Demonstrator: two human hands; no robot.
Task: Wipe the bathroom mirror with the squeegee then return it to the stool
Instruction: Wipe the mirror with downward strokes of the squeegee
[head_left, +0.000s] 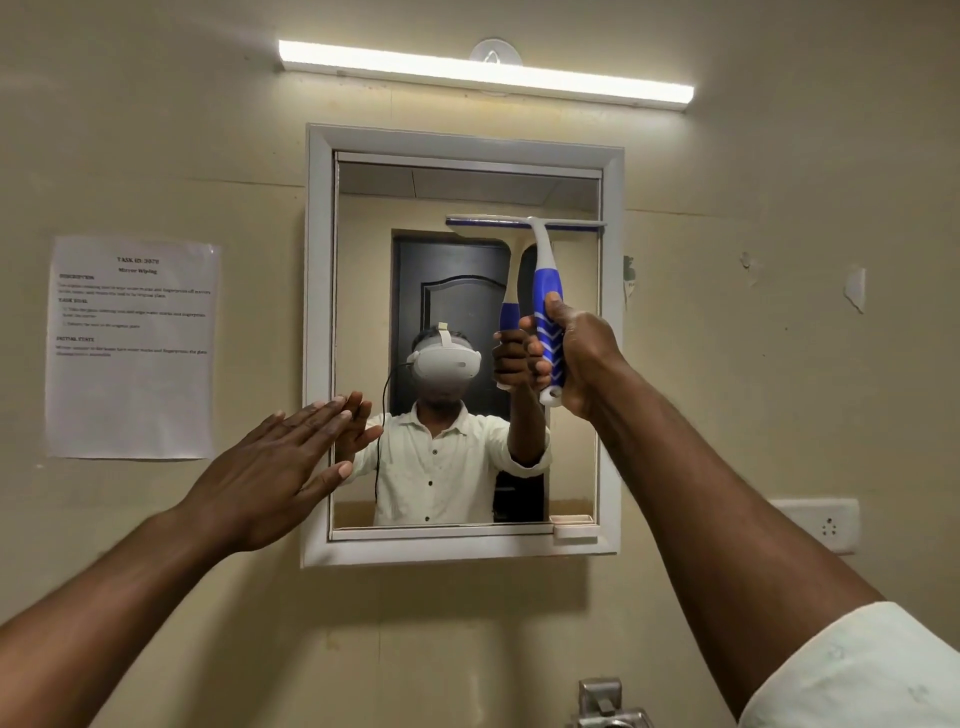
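Observation:
The bathroom mirror (462, 467) hangs on the wall in a white frame (318, 338). My right hand (576, 358) grips the blue and white handle of the squeegee (546, 280), held upright. Its blade (524, 222) lies flat against the upper right part of the glass. My left hand (275, 467) is flat with straight fingers, its fingertips on the frame's left edge and the glass beside it. The stool is out of view. A person wearing a white headset is reflected in the mirror.
A printed task sheet (132, 348) is taped to the wall left of the mirror. A tube light (483, 73) runs above it. A wall socket (821, 525) sits at the right, and a metal tap fitting (605, 701) shows at the bottom edge.

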